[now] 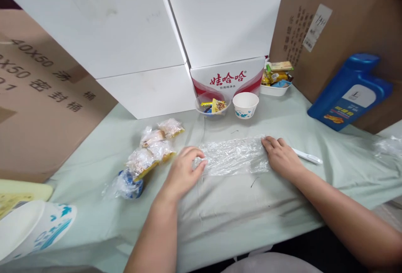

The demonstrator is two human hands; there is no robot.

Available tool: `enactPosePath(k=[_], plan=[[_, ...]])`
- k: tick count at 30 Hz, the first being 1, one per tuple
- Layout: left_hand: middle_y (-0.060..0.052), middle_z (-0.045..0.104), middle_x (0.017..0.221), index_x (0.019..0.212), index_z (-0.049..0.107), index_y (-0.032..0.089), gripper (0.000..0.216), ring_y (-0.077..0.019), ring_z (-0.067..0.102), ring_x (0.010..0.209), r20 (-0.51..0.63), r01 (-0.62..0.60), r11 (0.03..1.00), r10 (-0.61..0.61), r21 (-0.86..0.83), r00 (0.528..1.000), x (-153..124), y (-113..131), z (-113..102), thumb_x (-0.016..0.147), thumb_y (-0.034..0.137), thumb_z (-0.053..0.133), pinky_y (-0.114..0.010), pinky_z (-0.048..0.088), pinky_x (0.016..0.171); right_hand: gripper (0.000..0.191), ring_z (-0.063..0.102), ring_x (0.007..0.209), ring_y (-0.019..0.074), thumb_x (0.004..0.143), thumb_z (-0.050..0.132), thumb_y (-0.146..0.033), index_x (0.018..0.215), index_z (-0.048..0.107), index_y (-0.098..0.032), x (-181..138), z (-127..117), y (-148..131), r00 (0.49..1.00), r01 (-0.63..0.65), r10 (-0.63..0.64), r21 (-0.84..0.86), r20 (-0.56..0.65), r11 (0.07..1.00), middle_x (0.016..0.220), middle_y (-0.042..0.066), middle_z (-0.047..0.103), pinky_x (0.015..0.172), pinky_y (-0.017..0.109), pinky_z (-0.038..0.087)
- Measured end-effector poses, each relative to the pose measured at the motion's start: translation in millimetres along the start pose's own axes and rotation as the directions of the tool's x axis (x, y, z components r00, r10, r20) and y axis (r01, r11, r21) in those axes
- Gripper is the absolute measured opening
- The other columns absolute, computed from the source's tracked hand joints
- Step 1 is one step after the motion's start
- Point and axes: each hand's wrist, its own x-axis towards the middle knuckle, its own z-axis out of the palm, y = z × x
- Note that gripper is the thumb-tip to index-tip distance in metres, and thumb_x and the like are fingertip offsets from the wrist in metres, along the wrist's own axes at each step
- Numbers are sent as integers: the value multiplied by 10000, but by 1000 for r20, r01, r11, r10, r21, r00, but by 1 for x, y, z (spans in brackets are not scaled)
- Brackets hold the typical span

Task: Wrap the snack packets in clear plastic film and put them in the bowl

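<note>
A crinkled sheet of clear plastic wrap [235,155] lies spread on the cloth between my two hands. My left hand [185,170] has its thumb and curved fingers closed at the sheet's left end. At the opposite end, my right hand [282,155] rests palm down, its fingertips gripping the edge. A white pen-like tool [307,155], perhaps a cutter, lies just beyond the right hand and is partly hidden by it. To the left sit several plastic-wrapped bundles [141,162] with yellowish bottoms, and a blue wrapped one [132,183] is nearest to me.
Behind stand white boxes [226,21] and brown cartons [40,97]. A clear bowl [210,113] of snack packets, a paper cup [246,106] and a white tray [274,91] of packets line the back. A blue bottle [348,93] leans right; a larger paper cup [53,229] is at lower left.
</note>
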Motion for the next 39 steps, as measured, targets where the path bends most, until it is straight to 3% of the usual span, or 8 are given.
enactPosePath(k=[2,5,10,14,17,27,33,39], plan=[[-67,626,1153,980,627,221,149,-233,547,1152,109,-112,994,113,-11,988,2,6,16,889,257,515,-394,440,998,497,534,1012,283,885,382,-57,1363,516,-75,0,-1,-1,1000,-11,11,3,19,1000,1371,165,532,887,370,466],[-85,498,1403,1179,598,241,359,-316,363,1367,273,-60,994,34,90,961,2,4,34,825,287,641,-505,319,1118,479,537,1017,290,886,402,-83,1347,532,-86,0,-3,3,999,-45,45,7,16,999,1394,165,511,885,389,470],[-82,413,1464,1223,561,257,572,-350,239,1421,288,15,991,-54,137,956,2,0,30,700,350,774,-539,262,1140,378,524,1071,315,900,438,-148,1235,609,-114,-7,-18,12,982,-55,84,166,-169,985,1341,194,526,920,464,456],[-60,519,1265,1017,626,244,438,-313,378,1289,281,-61,996,40,66,959,1,9,23,631,333,814,-469,356,1072,286,528,1096,273,905,559,-357,1138,655,-220,-14,-41,11,945,327,-285,513,-163,793,1177,125,597,928,430,458],[-33,569,1083,853,617,231,320,-270,481,1110,366,-34,999,19,35,930,1,10,18,619,332,811,-404,440,944,315,543,1047,250,812,680,-418,1057,667,-221,-16,-49,12,868,386,-497,653,-18,652,1092,92,609,905,400,460],[-41,577,1129,752,580,212,162,-235,522,1107,382,-48,997,22,59,924,-2,-4,3,686,66,558,-366,422,941,204,564,906,205,831,460,-77,838,627,-196,-13,-33,34,915,367,-397,556,-72,745,932,67,637,835,375,466],[-54,582,1056,691,518,207,189,-228,523,1033,361,-66,992,25,103,932,-2,2,9,673,26,465,-357,425,875,187,591,1040,213,834,470,-126,942,597,-211,-12,-33,40,938,319,-316,715,-144,622,1076,81,657,885,374,490],[-12,630,853,756,499,224,95,-188,583,822,358,113,993,-99,-18,928,0,1,-4,763,146,446,-303,442,751,166,654,867,193,879,486,-284,950,621,-218,-11,-32,47,972,123,-233,795,24,594,968,50,705,783,327,516]])
